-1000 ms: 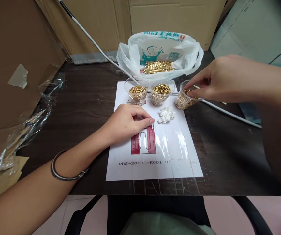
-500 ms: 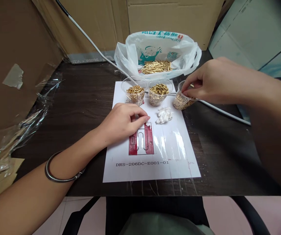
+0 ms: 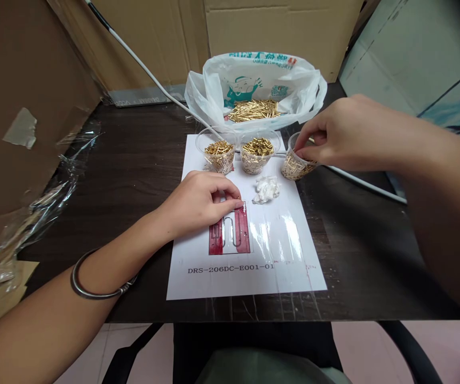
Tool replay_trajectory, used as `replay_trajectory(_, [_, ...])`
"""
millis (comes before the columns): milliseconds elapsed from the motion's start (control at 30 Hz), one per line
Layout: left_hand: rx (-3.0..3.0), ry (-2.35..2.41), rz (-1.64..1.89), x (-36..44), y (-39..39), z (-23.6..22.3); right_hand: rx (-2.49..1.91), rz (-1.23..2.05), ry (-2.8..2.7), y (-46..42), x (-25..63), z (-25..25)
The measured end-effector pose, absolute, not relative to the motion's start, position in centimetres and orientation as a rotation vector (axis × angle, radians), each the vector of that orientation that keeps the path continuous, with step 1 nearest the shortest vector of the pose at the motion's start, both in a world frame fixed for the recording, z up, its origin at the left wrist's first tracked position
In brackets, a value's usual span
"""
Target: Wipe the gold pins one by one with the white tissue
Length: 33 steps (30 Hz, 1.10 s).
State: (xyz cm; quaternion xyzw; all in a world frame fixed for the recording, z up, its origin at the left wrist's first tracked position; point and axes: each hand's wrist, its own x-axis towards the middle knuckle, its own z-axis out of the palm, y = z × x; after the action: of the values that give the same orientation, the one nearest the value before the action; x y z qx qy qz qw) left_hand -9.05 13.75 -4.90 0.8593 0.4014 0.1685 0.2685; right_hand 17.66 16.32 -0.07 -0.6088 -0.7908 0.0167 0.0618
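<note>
My left hand [image 3: 206, 200] rests on the printed sheet [image 3: 234, 285], over the top of its red-and-white diagram [image 3: 243, 229]. Its thumb and forefinger come together there; whatever they hold is too small or hidden to make out. At the right, my right hand [image 3: 330, 136] dips its closed fingertips into a clear plastic cup [image 3: 294, 166] of small brass-coloured pins, tilted slightly. The fingertips are partly hidden inside that cup. Two more clear cups, a left one [image 3: 219, 160] and a middle one [image 3: 257, 157], hold similar small metal pieces.
Behind the cups stands an open white plastic bag [image 3: 209, 98] holding longer brass pins [image 3: 254, 110]. Crumpled white tissue [image 3: 267, 189] lies on the sheet. A white cable [image 3: 145, 66] crosses the dark table [image 3: 134, 144]. Cardboard [image 3: 270, 32] walls the back and left.
My left thumb and forefinger have drawn closer together and slightly down over the diagram. My right hand stays at the right cup. The whole view has shifted slightly.
</note>
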Motion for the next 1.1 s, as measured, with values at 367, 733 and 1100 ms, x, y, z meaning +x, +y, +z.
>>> replay_trajectory(367, [2.331, 1.051, 0.467, -9.1, 13.7, -4.8, -1.909, 0.057, -2.322, 16.5, 17.7, 0.8])
replay_trajectory(733, [2.329, 1.042, 0.472, -9.0, 13.7, -5.0, -1.708, -0.114, -2.343, 14.3, 16.5, 2.4])
replay_trajectory(1100, [2.333, 1.044, 0.476, -9.1, 13.8, -5.0, -2.004, 0.118, -2.290, 16.0, 17.9, 2.0])
